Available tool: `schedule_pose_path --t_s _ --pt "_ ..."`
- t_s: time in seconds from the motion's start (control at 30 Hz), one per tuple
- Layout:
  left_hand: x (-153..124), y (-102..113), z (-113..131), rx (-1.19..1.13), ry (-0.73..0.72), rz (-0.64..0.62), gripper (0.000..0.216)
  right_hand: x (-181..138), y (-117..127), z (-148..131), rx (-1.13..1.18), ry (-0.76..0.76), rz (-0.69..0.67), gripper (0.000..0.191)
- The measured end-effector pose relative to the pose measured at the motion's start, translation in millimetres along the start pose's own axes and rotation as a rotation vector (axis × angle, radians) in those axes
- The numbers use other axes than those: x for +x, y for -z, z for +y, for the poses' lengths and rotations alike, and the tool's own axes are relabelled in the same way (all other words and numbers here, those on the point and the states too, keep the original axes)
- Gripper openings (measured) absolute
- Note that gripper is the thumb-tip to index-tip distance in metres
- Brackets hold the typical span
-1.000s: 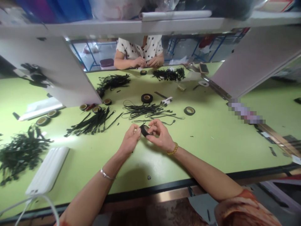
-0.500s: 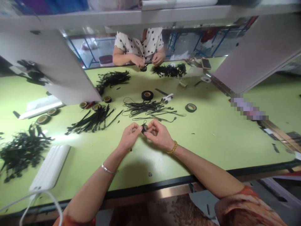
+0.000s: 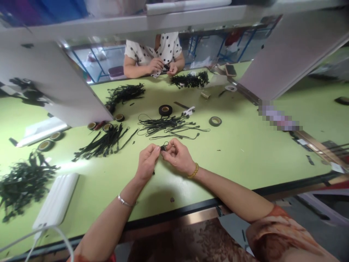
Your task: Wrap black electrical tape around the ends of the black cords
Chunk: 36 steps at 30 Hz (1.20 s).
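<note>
The dark front edge (image 3: pixel 191 210) of the green tabletop (image 3: pixel 231 163) lies well to the wearer's side of the looped-cord pile (image 3: pixel 163 125), with mostly bare surface between; wider open room stretches right of the pile, past a black tape roll (image 3: pixel 215 121). An upright panel (image 3: pixel 79 87) stands beyond the pile to its left.

Just on the pile's near side, the left hand (image 3: pixel 148 160) and right hand (image 3: pixel 180 156) both pinch a small black piece (image 3: pixel 163 148) at the fingertips, each grip closed on it. A thin loop (image 3: pixel 166 143) rises there, pointing towards the pile; fingers hide too much to tell the piece's long axis.

A second ago a tape roll's round core showed plainly between these hands; now only the small piece does. Across the pile, the co-worker's hands (image 3: pixel 172 68) now hold up a dark item (image 3: pixel 166 67).
</note>
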<state>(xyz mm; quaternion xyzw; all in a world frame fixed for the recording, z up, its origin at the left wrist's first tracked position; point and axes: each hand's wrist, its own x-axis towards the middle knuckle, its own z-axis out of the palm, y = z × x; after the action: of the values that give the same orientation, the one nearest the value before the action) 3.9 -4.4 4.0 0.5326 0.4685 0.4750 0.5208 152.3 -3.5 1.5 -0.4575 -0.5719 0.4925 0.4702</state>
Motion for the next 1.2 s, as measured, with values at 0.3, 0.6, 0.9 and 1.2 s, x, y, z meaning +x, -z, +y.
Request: schedule_pose_path --t_s 0.3,0.6,0.9,1.2 --pt "5.7 5.7 4.8 0.440 -0.140 -0.166 0.040 20.9 25.3 -10.9 0.427 -0.301 -0.108 0.030" --pt "-5.2 -9.0 0.6 0.743 -0.253 -0.238 0.023 20.4 26.7 -6.7 0.375 -0.204 0.032 0.049" --pt "-0.1 -10.9 -3.9 0.723 0.055 -0.132 0.028 13.6 26.2 -18.7 0.417 -0.057 0.056 0.047" --pt "7.4 -1.8 6.1 -0.352 0.350 -0.029 0.039 13.5 36.2 -9.0 0.183 0.091 -0.143 0.038"
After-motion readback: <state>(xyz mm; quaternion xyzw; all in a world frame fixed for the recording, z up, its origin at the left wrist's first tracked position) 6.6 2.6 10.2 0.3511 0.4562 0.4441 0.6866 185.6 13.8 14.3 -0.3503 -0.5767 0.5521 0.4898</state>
